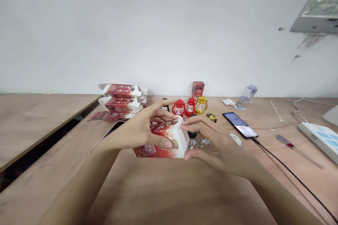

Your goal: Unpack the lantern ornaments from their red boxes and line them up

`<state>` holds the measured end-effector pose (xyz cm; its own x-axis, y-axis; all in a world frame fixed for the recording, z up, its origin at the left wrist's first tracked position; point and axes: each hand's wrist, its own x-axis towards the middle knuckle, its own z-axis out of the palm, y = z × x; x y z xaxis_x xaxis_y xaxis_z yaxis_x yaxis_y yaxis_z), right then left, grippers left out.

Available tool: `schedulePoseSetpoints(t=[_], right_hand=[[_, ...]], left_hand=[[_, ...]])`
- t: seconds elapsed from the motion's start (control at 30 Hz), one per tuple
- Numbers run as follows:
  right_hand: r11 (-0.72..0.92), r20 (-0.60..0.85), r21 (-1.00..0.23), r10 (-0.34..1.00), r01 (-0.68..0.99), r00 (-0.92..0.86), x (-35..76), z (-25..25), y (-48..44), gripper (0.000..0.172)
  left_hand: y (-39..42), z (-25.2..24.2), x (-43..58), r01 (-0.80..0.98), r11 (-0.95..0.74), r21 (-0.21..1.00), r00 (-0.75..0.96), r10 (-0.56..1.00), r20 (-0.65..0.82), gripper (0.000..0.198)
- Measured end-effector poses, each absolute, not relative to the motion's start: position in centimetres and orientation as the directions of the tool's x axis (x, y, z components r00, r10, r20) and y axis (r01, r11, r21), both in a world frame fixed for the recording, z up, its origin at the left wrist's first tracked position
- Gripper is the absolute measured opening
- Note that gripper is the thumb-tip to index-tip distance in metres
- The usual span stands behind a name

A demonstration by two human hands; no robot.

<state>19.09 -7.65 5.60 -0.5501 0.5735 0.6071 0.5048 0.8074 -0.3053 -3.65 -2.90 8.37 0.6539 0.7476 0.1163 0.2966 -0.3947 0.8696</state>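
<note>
A red and white printed cardboard box (161, 150) lies on its side in front of me, above the wooden table. Around its body my left hand (151, 126) is closed, thumb on the near side and fingers over the top. My right hand (208, 139) grips the white right end of the same box, fingertips at the upper edge and thumb at the lower corner. Behind the hands stand small lanterns, two red (179, 108) and one gold (201, 105); a dark one (165, 104) is partly hidden. Small metal parts (196, 143) lie by my right hand.
Several similar boxes (121, 105) are stacked at the back left, flaps open. A small red box (198, 89) stands by the wall. To the right are a water bottle (246, 97), a phone (241, 125) on a cable, a screwdriver (298, 150) and a white power strip (320, 139).
</note>
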Motion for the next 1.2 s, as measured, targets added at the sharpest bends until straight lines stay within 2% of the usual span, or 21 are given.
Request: schedulePoseSetpoints(t=[0.1,0.2,0.3,0.43,0.53,0.63,0.7,0.77,0.83,0.97,1.2], right_hand=[[0.783,0.56,-0.355,0.615,0.51,-0.554,18.9,5.4,-7.6,0.034],[0.796,0.536,-0.336,0.601,0.504,-0.592,18.6,4.9,-7.4,0.036],[0.816,0.595,-0.306,0.566,0.49,-0.571,18.2,4.5,-7.3,0.032],[0.8,0.655,-0.383,0.588,0.463,-0.475,18.3,4.4,-7.2,0.03],[0.85,0.616,-0.367,0.527,0.378,-0.585,18.5,4.5,-7.2,0.024],[0.902,0.607,-0.259,0.431,0.346,-0.668,18.5,4.3,-7.4,0.038],[0.93,0.644,-0.17,0.355,0.326,-0.677,18.4,4.1,-7.4,0.03],[0.945,0.714,-0.097,0.285,0.313,-0.639,18.3,4.0,-7.5,0.013],[0.94,0.78,-0.065,0.257,0.335,-0.57,18.3,4.0,-7.5,0.005],[0.926,0.792,-0.01,0.237,0.377,-0.563,18.6,4.2,-7.4,0.007],[0.846,0.762,0.24,0.14,0.476,-0.632,18.7,3.7,-7.4,0.012]], left_hand=[[-3.3,8.6,-3.3,0.328,-0.414,0.849,0.672,0.734,0.099,0.092],[-3.8,8.9,-2.9,0.411,-0.511,0.755,0.71,0.698,0.086,0.089],[-4.2,9.0,-2.8,0.537,-0.567,0.625,0.675,0.733,0.086,0.082],[-4.2,9.1,-3.4,0.632,-0.554,0.542,0.58,0.802,0.144,0.076],[-4.2,9.4,-3.9,0.595,-0.546,0.59,0.578,0.801,0.158,0.077],[-4.3,9.9,-4.3,0.523,-0.505,0.686,0.61,0.785,0.112,0.077],[-4.2,10.1,-4.4,0.47,-0.482,0.739,0.642,0.762,0.089,0.077],[-4.0,10.1,-4.5,0.415,-0.441,0.796,0.673,0.737,0.058,0.077],[-3.8,10.0,-4.7,0.354,-0.378,0.855,0.7,0.714,0.025,0.076],[-3.6,9.8,-5.3,0.29,-0.276,0.916,0.719,0.695,-0.018,0.077],[-3.2,9.3,-5.6,0.261,-0.205,0.943,0.773,0.63,-0.077,0.077]])
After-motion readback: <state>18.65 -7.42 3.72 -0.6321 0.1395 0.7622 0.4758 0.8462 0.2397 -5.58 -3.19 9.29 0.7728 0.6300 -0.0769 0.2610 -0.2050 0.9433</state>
